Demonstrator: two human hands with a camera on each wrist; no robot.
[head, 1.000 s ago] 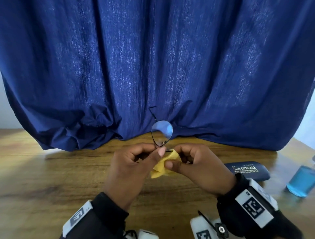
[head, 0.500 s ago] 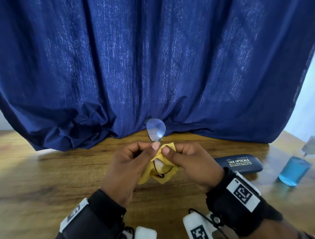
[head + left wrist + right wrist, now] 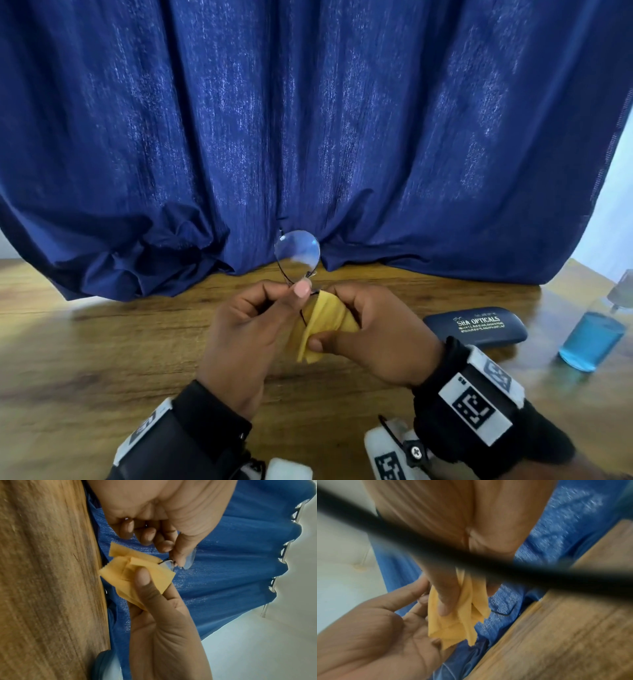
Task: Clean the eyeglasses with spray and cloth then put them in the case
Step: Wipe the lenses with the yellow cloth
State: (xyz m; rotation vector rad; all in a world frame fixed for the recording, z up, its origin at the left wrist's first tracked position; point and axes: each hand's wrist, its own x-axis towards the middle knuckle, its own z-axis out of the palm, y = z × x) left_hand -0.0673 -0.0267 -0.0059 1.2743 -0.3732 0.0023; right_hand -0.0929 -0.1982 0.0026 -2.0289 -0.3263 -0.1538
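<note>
Left hand (image 3: 246,339) pinching eyeglasses (image 3: 297,255), right hand (image 3: 373,337) gripping cloth (image 3: 323,320) above table (image 3: 85,359).

Soft daylight from the right – head view sharp, edges bowed – right wrist view motion-blurred.

Glasses (image 3: 297,255): thin dark wire frame, clear lenses, held up on end above the surface, one lens sticking up bare, the other wrapped in cloth. Cloth (image 3: 322,322): yellow, folded and bunched round the lower lens. Case (image 3: 476,327): dark blue, white lettering, closed, flat on surface at right. Spray (image 3: 592,339): clear bottle, blue liquid, upright, right of case.
</note>
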